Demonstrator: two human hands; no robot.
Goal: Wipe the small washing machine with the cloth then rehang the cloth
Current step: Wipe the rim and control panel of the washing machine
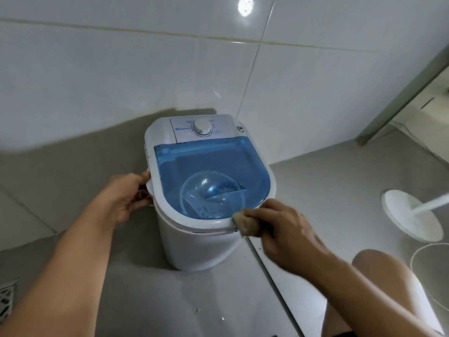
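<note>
The small washing machine is white, with a see-through blue lid and a round white dial on its rear panel, and it stands on the tiled floor against the wall. My left hand grips the handle on its left side. My right hand holds a bunched beige cloth pressed against the white rim at the machine's front right corner. Most of the cloth is hidden inside my fist.
A white round base with a pole stands on the floor to the right, with a white hoop-like rim below it. My bare knee is at the lower right. A floor drain grate sits at the left edge. A doorway frame rises at the right.
</note>
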